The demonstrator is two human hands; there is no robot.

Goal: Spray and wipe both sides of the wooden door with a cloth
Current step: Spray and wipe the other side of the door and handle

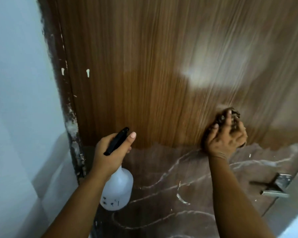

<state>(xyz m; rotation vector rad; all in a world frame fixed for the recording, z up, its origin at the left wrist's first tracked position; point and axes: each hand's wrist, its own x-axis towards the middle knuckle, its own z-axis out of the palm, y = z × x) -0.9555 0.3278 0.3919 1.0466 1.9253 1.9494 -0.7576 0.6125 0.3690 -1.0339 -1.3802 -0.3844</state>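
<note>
Wooden door (144, 66), lower panel: right hand (225, 136) presses bunched dark cloth (222, 117) against it, fingers clutching, wiping. Left hand (110, 152) grips white spray bottle (117, 191), held ready.

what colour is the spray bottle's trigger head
Black, atop a translucent white spray bottle held by the left hand; the head view shows it.

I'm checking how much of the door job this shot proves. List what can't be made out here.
Head view only:
- Wooden door: top and right part cut off by the frame; its other side is hidden.
- Cloth: mostly covered by the right hand and motion-blurred; its pattern is unclear.
- Spray bottle: the neck is hidden by the left hand; the handwritten marks are too small to read.
</note>
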